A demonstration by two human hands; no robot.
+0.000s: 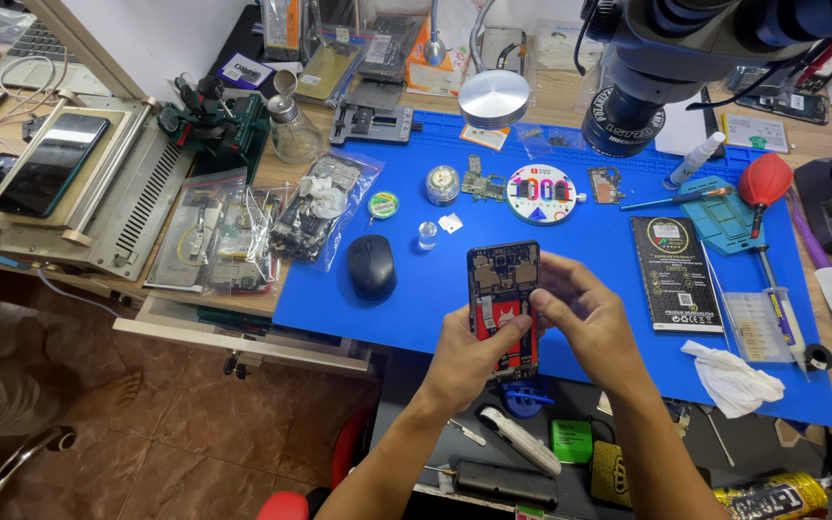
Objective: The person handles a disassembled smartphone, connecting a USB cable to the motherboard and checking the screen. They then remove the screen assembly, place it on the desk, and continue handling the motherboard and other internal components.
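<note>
While the left hand (464, 358) grips the opened smartphone (503, 289) over the blue mat's (570, 279) near edge, right hand (585, 313) fingers pinch its side, bare mat beyond.

The mat (570, 260) is bright blue. The opened phone (504, 303) shows dark insides with a red patch. The mouse (371, 266) is black, the blower (766, 183) red, the cloth (736, 378) white, the floor (195, 424) brown tile, the box (572, 440) green.
</note>
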